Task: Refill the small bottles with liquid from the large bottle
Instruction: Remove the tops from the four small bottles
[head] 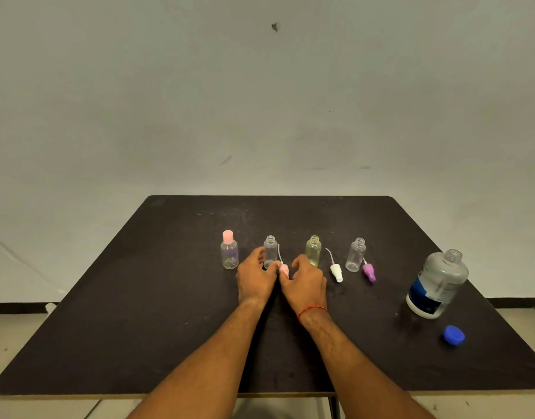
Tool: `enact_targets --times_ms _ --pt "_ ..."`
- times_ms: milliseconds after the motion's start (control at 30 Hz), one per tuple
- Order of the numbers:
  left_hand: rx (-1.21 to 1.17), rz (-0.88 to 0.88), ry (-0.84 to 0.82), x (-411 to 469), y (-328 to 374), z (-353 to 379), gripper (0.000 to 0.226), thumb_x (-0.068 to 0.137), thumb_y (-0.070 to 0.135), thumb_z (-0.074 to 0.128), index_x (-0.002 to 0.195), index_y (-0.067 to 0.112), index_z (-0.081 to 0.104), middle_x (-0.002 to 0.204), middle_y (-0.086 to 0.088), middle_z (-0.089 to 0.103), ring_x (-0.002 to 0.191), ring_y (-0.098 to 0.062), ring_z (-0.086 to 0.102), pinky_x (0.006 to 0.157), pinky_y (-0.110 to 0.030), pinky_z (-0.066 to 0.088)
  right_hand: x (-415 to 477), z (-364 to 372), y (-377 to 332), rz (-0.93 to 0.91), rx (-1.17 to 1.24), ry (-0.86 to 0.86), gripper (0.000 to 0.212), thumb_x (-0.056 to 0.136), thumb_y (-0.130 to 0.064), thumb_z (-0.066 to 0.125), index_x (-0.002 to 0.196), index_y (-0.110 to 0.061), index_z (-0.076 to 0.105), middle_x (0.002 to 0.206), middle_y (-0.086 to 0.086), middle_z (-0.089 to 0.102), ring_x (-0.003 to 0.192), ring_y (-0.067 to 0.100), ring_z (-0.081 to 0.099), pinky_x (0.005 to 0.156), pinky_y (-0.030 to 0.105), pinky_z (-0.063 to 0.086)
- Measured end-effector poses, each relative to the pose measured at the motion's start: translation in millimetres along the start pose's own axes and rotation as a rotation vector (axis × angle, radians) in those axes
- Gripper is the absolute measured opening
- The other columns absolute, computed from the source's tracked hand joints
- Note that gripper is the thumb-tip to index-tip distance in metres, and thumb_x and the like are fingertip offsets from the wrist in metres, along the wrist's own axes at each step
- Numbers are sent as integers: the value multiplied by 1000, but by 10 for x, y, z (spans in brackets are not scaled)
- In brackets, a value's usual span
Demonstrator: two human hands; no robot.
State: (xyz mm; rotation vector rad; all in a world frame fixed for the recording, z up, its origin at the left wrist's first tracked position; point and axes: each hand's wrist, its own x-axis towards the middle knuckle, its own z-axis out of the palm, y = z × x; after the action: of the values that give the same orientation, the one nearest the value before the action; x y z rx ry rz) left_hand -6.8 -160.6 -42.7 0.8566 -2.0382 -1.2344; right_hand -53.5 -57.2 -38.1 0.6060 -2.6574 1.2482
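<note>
Both forearms reach out from the near edge over the black table [109, 297], converging so the hands sit side by side just in front of the row of small bottles. The left hand [255, 276] lies palm down, its fingers curved up along the left side of the open clear bottle [270, 249] and its thumb bent round to the right of that bottle's base, so it holds the bottle low down as it stands upright. The right hand [305, 282], with a red thread [311, 309] round its wrist, is knuckles-up with the fingers curled inward and the thumb pressed along the pink spray cap [283, 270]. The cap lies between the two thumbs, its thin white dip tube pointing away beside the held bottle. Whether the right fingers actually pinch the cap or only rest against it I cannot tell, as the hand covers the contact. Left of the held bottle stands the pink-capped bottle [230, 252], closed. To the right stand the yellowish bottle [313, 251], open, just beyond the right hand's knuckles, and the far clear bottle [355, 255], also open. A white spray cap [335, 272] lies between those two, and a purple spray cap [369, 272] lies just beside the far bottle's foot. The large bottle [437, 285] stands uncapped, well apart on the right, with its blue lid [453, 335] on the table nearer the front edge.
</note>
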Motion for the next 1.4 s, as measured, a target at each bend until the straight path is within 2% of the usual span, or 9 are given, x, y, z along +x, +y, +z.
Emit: enact_targets --times_ms 333,500,567,667,867,1000,1133,1233,1400 --pt "-77 -12 15 -70 21 -49 38 85 19 80 121 18 68 111 8 71 99 -2 65 80 -5 43 -107 -79 -16 -40 -11 -5 30 85 -50 62 81 -24 48 60 -4 57 54 14 56 56 30 49" --pt "-99 -5 38 -128 -42 -99 48 85 24 80 130 15 65 125 0 70 117 -12 65 102 -27 52 -185 -173 -29 -64 0 -19 32 85 -49 66 81 -22 50 55 -3 56 51 12 56 55 30 49" --pt "-123 -12 44 -183 -71 -145 54 85 25 82 134 12 63 130 -2 68 120 -14 64 104 -29 51 -214 -207 -42 -73 3 -29 30 84 -46 68 83 -21 51 57 -3 56 53 12 56 54 27 46" --pt "-150 -12 83 -265 -112 -239 52 84 23 83 131 11 64 127 -2 69 117 -14 65 97 -21 48 -254 -217 -70 -103 11 -11 31 87 -47 65 80 -22 51 54 -4 53 50 9 53 51 21 37" --pt "-121 11 118 -345 -179 -486 38 85 23 81 119 15 69 115 3 70 103 -8 66 80 -6 43 -293 -164 -89 -192 43 -20 24 82 -32 72 73 -23 51 66 -10 53 58 5 53 56 20 42" --pt "-84 28 125 -319 -242 -666 30 85 23 81 112 17 70 105 8 70 92 -1 65 76 -7 45 -298 -138 -159 -239 60 -39 24 77 -27 74 73 -24 51 69 -10 55 61 5 54 59 19 45" --pt "-72 20 158 -213 -327 -860 25 84 20 81 106 17 71 96 8 71 90 -3 66 81 -19 55 -260 -83 -326 -276 59 -56 20 77 -27 74 77 -25 54 70 -11 54 63 0 51 59 9 36" --pt "-62 -7 168 -138 -387 -959 28 84 21 82 108 16 70 96 8 69 90 -5 66 81 -19 55 -215 -35 -492 -315 90 -67 19 77 -26 75 80 -25 56 70 -11 54 64 3 52 61 16 42" --pt "-76 -35 153 -64 -439 -966 34 85 23 81 115 16 67 103 6 69 98 -7 65 86 -21 54 -138 -6 -755 -344 77 -118 17 80 -23 75 87 -24 60 72 -13 52 65 0 52 57 5 34"
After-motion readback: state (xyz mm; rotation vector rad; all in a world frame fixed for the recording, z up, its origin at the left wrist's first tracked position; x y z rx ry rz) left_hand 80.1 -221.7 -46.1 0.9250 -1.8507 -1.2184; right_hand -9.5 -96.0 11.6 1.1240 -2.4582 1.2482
